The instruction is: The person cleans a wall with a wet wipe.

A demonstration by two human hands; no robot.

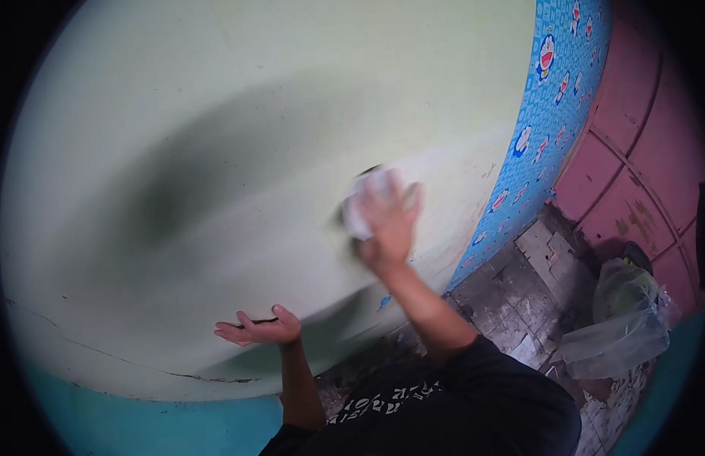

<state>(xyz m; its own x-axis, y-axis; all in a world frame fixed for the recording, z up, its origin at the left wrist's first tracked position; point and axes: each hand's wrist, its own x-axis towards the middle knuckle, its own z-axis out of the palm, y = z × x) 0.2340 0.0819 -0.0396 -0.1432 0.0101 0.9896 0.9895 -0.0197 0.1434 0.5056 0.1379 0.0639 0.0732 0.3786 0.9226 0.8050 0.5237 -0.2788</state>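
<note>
My right hand, blurred by motion, presses a whitish pad flat against the pale green wall. Its fingers are spread over the pad, which shows along the left side of the hand; its exact kind is too smeared to make out. Lower and to the left, my left hand is held palm up with its fingers stretched out and nothing in it. That hand overlaps the lower part of the wall in this view.
Blue cartoon wallpaper covers the wall's right end, beside a pink panelled surface. A clear plastic bag lies on the dirty tiled floor. A crack runs along the wall above a teal band.
</note>
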